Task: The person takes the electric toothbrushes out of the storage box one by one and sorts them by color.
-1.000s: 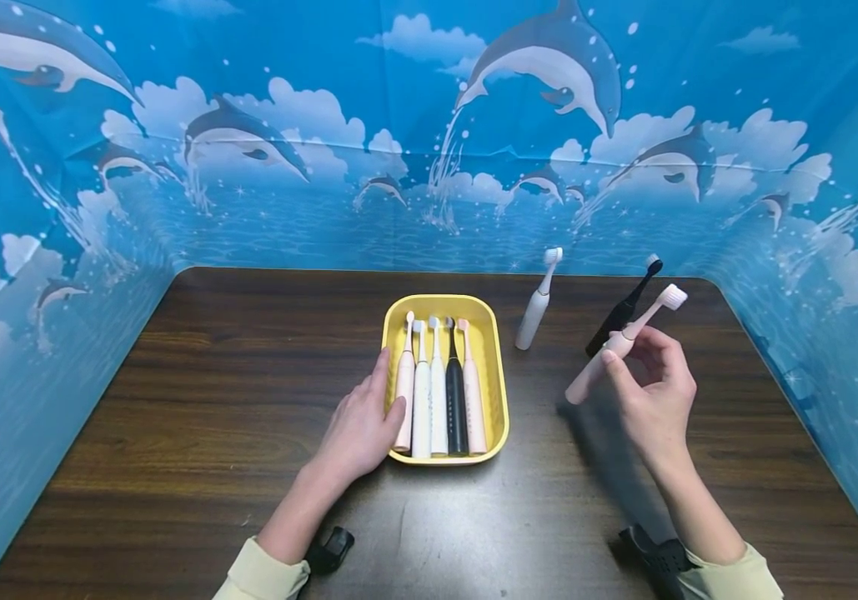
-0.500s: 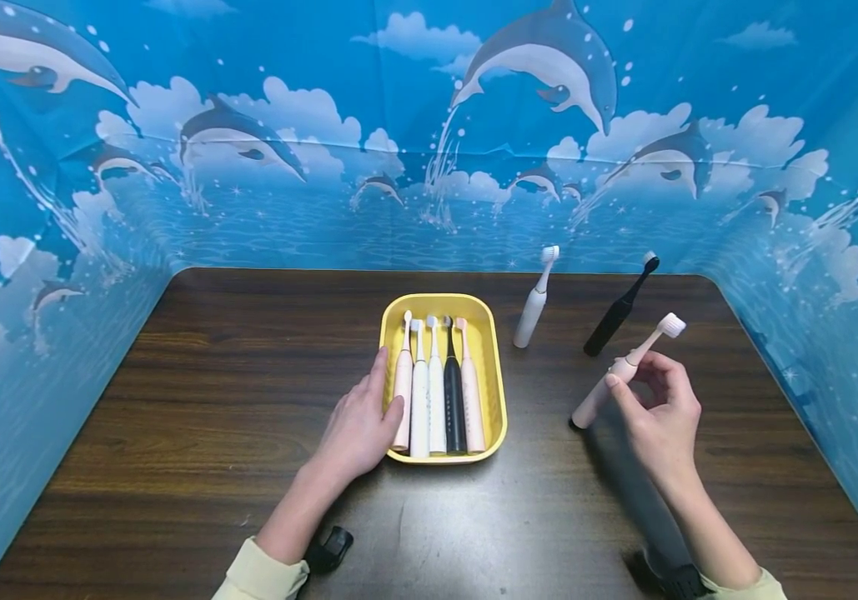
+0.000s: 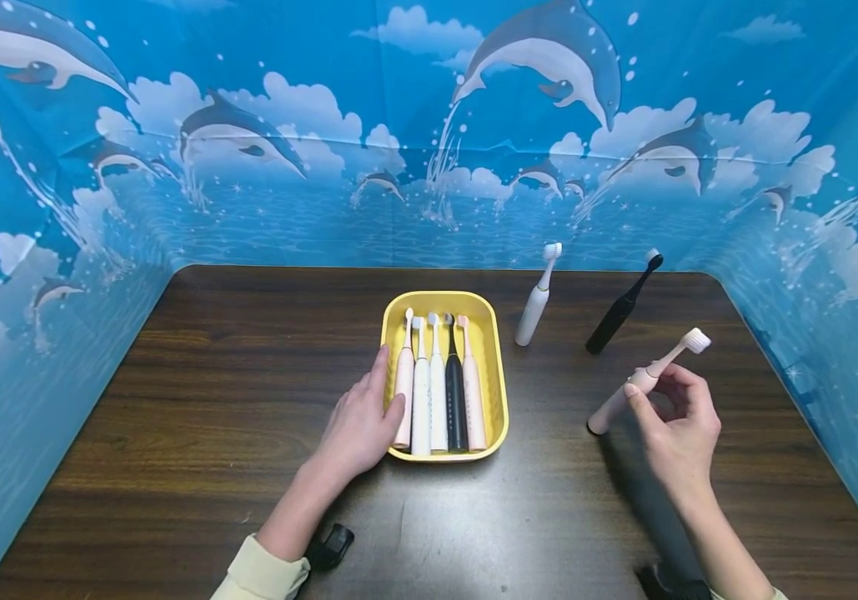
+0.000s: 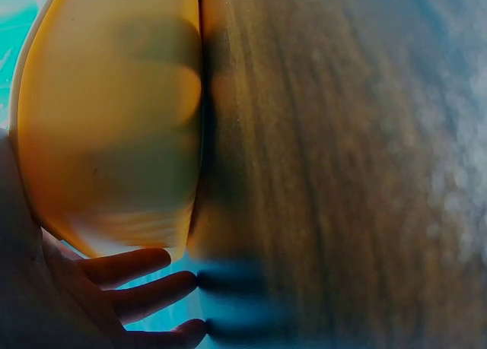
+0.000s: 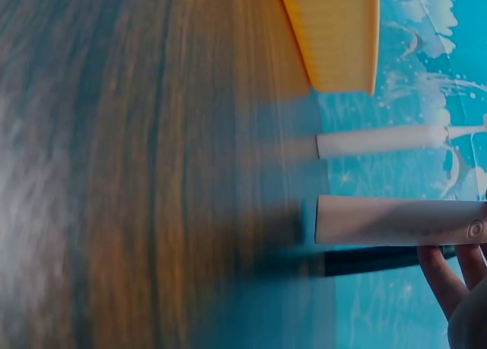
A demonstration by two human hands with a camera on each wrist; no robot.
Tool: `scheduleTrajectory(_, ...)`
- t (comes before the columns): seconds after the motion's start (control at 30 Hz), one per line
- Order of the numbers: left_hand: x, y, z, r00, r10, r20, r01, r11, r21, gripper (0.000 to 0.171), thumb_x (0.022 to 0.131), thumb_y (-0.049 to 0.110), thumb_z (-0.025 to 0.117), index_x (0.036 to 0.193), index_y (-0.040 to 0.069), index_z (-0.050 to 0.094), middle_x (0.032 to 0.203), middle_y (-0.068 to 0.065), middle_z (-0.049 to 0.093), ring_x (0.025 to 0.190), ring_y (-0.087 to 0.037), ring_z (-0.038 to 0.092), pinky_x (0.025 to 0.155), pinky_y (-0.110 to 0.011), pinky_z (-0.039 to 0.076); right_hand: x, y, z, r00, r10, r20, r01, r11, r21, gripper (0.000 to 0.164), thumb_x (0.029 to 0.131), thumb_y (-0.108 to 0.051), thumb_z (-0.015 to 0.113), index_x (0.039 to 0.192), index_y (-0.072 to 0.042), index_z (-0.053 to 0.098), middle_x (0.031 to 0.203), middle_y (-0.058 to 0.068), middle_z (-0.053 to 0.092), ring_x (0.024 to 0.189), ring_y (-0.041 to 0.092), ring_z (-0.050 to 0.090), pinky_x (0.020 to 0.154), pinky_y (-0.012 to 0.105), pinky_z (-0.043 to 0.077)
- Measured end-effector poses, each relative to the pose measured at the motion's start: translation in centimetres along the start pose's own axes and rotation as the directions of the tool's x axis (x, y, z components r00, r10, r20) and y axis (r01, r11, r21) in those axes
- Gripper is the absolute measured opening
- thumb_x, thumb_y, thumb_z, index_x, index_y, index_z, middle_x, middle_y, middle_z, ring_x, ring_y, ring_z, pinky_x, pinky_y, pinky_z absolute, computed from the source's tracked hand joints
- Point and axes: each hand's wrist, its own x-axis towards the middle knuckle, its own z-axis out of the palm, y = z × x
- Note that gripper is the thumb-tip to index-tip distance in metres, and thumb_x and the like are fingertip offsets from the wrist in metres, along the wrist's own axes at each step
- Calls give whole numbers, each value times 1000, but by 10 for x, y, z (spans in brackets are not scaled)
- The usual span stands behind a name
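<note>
My right hand pinches a pink electric toothbrush between thumb and fingers. It leans with its white-bristled head up and to the right. In the right wrist view a narrow gap shows between the toothbrush's base and its dark reflection on the table. My left hand rests against the left side of a yellow tray, thumb over the rim, other fingers stretched out along the outside. Inside the tray several electric toothbrushes lie side by side: pink, white, black, with a pink one rightmost.
A white electric toothbrush stands upright behind the tray's right side. Farther right stands a black one, just behind the held toothbrush. The dark wooden table ends at a blue dolphin-print backdrop.
My right hand has moved the pink toothbrush down and toward me, then slightly right, away from the black one. The left hand and tray have stayed in place.
</note>
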Motion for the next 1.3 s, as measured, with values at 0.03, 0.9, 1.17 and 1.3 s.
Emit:
scheduleTrajectory(0.03,0,0,0,1000,0,1,0,1000,1,78,103,31,54,166,14,11,155,-27,42,133,-44,50,106,-58,41,0,1,-2,1000,0,-8,0,1000,-4,49,78,24,72,123,19,55,113,-10,64,99,3,65,82,12,50)
scheduleTrajectory(0.9,0,-2,1,1000,15,-8,-15,1000,6,78,103,32,54,166,12,13,153,-28,44,133,-45,50,106,-58,41,-2,11,-14,999,-26,-36,22,993,-119,48,81,19,72,125,18,53,115,-18,57,100,-3,61,84,9,47)
scheduleTrajectory(1.17,0,-2,1,999,30,-20,-29,1000,7,77,103,31,54,166,11,14,152,-28,45,131,-45,52,105,-58,42,-2,9,-14,999,37,-9,-37,989,-146,46,84,15,71,127,15,53,117,-21,59,103,-6,62,85,11,48)
scheduleTrajectory(1.3,0,-2,1,1000,25,-19,-25,1000,7,77,103,31,54,166,12,14,153,-28,44,131,-46,51,105,-58,42,-3,9,-15,999,38,8,-36,986,-164,46,85,14,71,127,15,53,118,-20,60,104,-7,61,85,11,48)
